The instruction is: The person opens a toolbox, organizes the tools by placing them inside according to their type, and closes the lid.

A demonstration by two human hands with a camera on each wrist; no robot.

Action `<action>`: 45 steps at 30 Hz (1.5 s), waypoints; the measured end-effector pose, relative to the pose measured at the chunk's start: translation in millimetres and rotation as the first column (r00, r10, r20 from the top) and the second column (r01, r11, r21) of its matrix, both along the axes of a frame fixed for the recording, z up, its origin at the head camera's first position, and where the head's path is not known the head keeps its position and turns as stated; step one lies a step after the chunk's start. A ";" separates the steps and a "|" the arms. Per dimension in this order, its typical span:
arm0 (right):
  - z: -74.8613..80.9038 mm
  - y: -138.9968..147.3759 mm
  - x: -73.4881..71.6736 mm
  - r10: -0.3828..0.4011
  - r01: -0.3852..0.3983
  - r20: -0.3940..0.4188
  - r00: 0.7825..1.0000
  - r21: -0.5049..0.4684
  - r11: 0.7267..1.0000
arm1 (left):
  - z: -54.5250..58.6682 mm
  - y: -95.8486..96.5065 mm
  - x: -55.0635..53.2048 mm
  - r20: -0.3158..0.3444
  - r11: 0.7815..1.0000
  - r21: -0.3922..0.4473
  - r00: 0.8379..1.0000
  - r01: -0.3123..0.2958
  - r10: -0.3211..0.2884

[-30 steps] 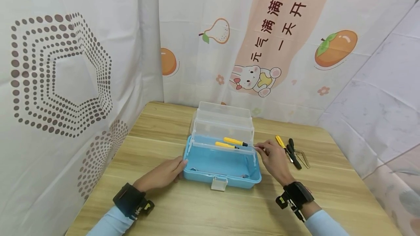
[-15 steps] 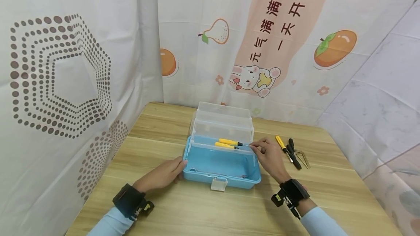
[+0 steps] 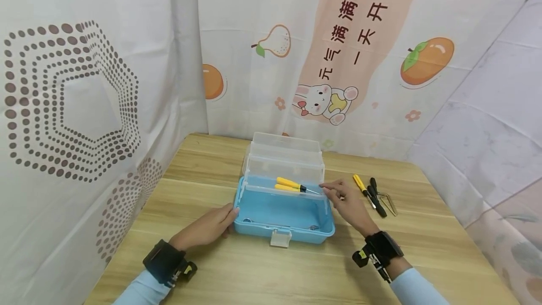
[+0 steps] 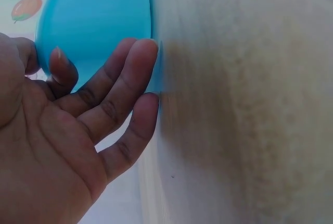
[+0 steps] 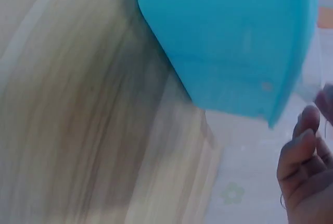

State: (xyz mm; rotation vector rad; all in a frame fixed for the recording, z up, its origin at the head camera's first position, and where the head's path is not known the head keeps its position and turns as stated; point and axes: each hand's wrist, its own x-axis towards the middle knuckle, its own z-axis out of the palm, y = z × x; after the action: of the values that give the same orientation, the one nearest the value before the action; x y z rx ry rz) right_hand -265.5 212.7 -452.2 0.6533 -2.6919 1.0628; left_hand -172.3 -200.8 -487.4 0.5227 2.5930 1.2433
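A light blue toolbox [image 3: 262,231] stands on the wooden table, its clear lid folded back. One screwdriver [image 3: 289,182] with a yellow handle lies slanted in the clear tray [image 3: 250,186] at the back of the box, its metal shaft pointing right. Beside it, a second yellow handle [image 3: 286,187] is partly covered. My left hand [image 3: 210,226] holds the box's left wall, thumb over the rim and fingers along the outside. Over the right rear corner is my right hand [image 3: 349,204], its fingers loosely bent near the shaft's tip and holding nothing.
Right of the box lie a yellow-handled screwdriver [image 3: 360,183], tools with black handles [image 3: 377,203] and a bent brass-coloured rod [image 3: 391,205]. A white latch [image 3: 281,238] hangs from the box's front. Printed curtains [image 3: 254,98] enclose the table at the back and sides.
The upper screwdriver has shifted left and come down into the tray, its shaft now out of my right fingers. My right hand moved slightly left. My left hand stays on the box.
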 end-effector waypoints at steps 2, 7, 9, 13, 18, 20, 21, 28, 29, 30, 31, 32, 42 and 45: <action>1.1 12.0 -2.4 -0.053 0.054 -0.023 0.998 0.024 0.998 | -0.2 0.1 -0.8 -0.001 1.000 -0.001 1.000 0.002 -0.002; 1.6 61.4 -14.5 -0.209 0.203 0.024 0.978 0.158 0.967 | -0.5 0.4 -2.7 -0.010 1.000 -0.003 1.000 0.000 0.000; -1.1 85.9 -17.4 -0.256 0.234 0.080 0.963 0.221 0.947 | -0.4 0.7 -3.1 -0.010 1.000 -0.004 1.000 0.002 -0.002; -14.1 123.6 -17.1 -0.299 0.252 0.127 0.946 0.294 0.922 | -0.5 1.2 -2.0 -0.008 1.000 0.001 1.000 -0.001 0.001; -34.5 136.5 -16.7 -0.327 0.274 0.099 0.940 0.353 0.895 | -5.0 2.2 2.1 0.010 1.000 0.007 1.000 -0.003 0.003; -39.0 135.6 -19.1 -0.331 0.286 0.062 0.942 0.373 0.883 | -6.1 2.3 3.1 0.019 1.000 0.008 1.000 -0.006 0.006; -40.5 134.2 -20.6 -0.333 0.294 0.038 0.942 0.383 0.876 | -6.3 2.2 3.3 0.020 1.000 0.007 1.000 -0.010 0.010; -40.1 122.6 -26.0 -0.361 0.325 0.006 0.932 0.426 0.845 | -4.3 0.5 1.7 0.002 1.000 0.008 1.000 -0.011 0.011; -39.6 122.0 -26.3 -0.366 0.323 0.017 0.930 0.433 0.842 | -3.7 0.3 1.6 -0.001 1.000 0.006 1.000 -0.008 0.008; -39.2 121.5 -26.4 -0.370 0.323 0.024 0.929 0.437 0.839 | -3.1 0.1 1.5 -0.001 1.000 0.005 1.000 -0.006 0.006; -38.6 122.2 -25.4 -0.376 0.326 0.030 0.926 0.437 0.838 | -2.9 0.7 1.1 -0.001 1.000 0.002 1.000 -0.002 0.002; -38.2 122.7 -24.3 -0.379 0.329 0.029 0.925 0.436 0.838 | -2.7 1.2 0.9 0.003 1.000 0.001 1.000 0.000 0.000; -35.7 125.2 -13.9 -0.377 0.374 -0.069 0.923 0.384 0.844 | -0.4 3.0 1.4 0.037 1.000 0.027 0.999 -0.001 0.000; -35.1 127.3 -11.7 -0.368 0.364 -0.060 0.928 0.367 0.856 | -0.5 2.4 1.9 0.038 1.000 0.022 0.999 -0.002 0.001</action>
State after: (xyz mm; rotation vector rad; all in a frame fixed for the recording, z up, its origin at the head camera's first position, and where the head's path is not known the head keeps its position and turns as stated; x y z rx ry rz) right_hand -277.2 340.0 -487.3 0.1593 -2.8904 0.4634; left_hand -170.4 -198.4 -487.9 0.4957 2.5515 1.2714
